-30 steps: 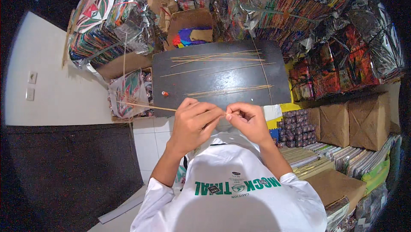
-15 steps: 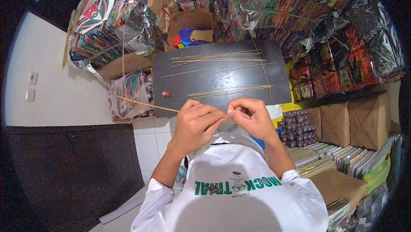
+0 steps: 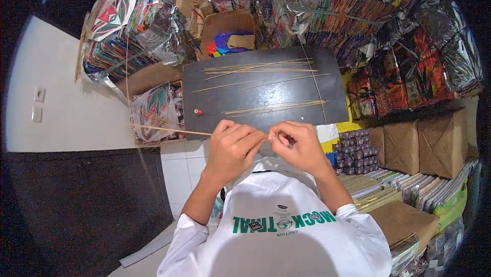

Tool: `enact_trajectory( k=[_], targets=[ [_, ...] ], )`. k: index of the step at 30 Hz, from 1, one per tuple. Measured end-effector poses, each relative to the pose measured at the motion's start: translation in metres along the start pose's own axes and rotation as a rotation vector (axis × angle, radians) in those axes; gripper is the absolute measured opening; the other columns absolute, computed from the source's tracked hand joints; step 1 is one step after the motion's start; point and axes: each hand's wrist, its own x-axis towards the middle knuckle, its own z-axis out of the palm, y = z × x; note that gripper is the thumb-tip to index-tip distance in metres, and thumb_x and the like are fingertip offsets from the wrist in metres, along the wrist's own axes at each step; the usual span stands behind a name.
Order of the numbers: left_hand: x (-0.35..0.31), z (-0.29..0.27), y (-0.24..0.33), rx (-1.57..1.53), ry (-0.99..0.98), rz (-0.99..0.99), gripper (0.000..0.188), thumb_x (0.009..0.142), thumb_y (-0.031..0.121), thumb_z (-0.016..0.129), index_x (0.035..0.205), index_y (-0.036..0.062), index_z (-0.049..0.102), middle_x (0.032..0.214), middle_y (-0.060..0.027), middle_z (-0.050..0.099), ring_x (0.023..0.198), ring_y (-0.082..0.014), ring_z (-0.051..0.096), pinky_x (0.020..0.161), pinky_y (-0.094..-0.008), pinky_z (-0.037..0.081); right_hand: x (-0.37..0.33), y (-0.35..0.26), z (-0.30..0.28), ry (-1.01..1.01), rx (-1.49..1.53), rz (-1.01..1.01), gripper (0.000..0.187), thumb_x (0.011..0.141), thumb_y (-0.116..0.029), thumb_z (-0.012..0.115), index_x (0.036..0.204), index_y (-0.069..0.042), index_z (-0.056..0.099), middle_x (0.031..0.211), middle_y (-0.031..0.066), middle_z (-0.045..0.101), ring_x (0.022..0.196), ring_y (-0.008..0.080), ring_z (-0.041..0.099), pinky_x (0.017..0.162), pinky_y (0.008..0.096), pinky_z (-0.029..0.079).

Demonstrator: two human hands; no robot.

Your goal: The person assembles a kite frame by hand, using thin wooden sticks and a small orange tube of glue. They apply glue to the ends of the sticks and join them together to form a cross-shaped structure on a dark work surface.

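Observation:
My left hand [image 3: 232, 146] is closed around a thin bamboo stick [image 3: 179, 130] that sticks out to the left past the table. Near its far end a second thin stick [image 3: 127, 67] crosses it and runs upward. My right hand [image 3: 296, 144] is pinched, its fingertips almost touching those of my left hand. Whatever lies between the right fingertips is too small to make out. Both hands are over the near edge of the dark table [image 3: 204, 80]. Several loose bamboo sticks [image 3: 276, 107] lie just beyond them, and another group of sticks [image 3: 255, 67] lies farther back.
A small orange spool [image 3: 198, 112] stands at the table's left. Beside it is an open carton [image 3: 153, 77] with a printed sheet [image 3: 153, 106]. Plastic-wrapped stacks [image 3: 353, 16] crowd the back. Brown paper parcels [image 3: 442, 144] and small dark boxes [image 3: 355, 152] stand to the right.
The held stick has swung so its left end sits lower, and the crossing stick has shifted left. Both hands have moved slightly left, still close together. The sticks on the table have not moved.

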Motion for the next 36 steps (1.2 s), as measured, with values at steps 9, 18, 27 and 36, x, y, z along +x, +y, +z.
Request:
enact_trajectory(
  k=[9, 18, 27, 36],
  targets=[
    [-0.001, -0.001, 0.002, -0.185, 0.024, -0.084, 0.011, 0.08, 0.01, 0.08, 0.09, 0.012, 0.076, 0.075, 0.0007, 0.067, 0.064, -0.0169, 0.059, 0.074, -0.0336, 0.044, -0.003, 0.018, 0.003, -0.038, 0.379, 0.178, 0.007, 0.091, -0.004, 0.071, 0.095, 0.001, 0.071, 0.077, -0.0078, 0.058, 0.067, -0.0008, 0.043, 0.056, 0.0199, 0.033],
    [-0.002, -0.006, 0.003, -0.254, 0.032, -0.255, 0.023, 0.076, 0.003, 0.083, 0.099, 0.0101, 0.082, 0.076, -0.0034, 0.069, 0.067, -0.0147, 0.059, 0.067, -0.0287, 0.045, -0.015, 0.022, 0.021, 0.056, 0.486, 0.163, 0.008, 0.092, -0.007, 0.073, 0.097, 0.0, 0.071, 0.081, -0.0075, 0.059, 0.071, 0.0, 0.046, 0.06, 0.0192, 0.035],
    [-0.003, -0.004, 0.004, -0.279, 0.086, -0.35, 0.017, 0.08, 0.001, 0.082, 0.095, 0.0073, 0.081, 0.078, -0.0051, 0.07, 0.066, -0.0119, 0.059, 0.059, -0.0261, 0.046, -0.017, 0.026, 0.03, 0.194, 0.728, 0.298, 0.007, 0.095, -0.009, 0.072, 0.097, -0.002, 0.071, 0.082, -0.0057, 0.064, 0.073, -0.0002, 0.052, 0.063, 0.0186, 0.04],
    [-0.002, -0.002, 0.005, -0.323, 0.119, -0.388, 0.017, 0.08, 0.001, 0.082, 0.096, 0.0061, 0.081, 0.077, -0.0051, 0.07, 0.067, -0.0115, 0.06, 0.061, -0.026, 0.047, -0.014, 0.02, 0.038, 0.14, 0.828, 0.386, 0.012, 0.095, -0.015, 0.073, 0.097, -0.003, 0.073, 0.079, -0.0064, 0.062, 0.07, 0.0005, 0.052, 0.061, 0.0197, 0.039]
  ],
)
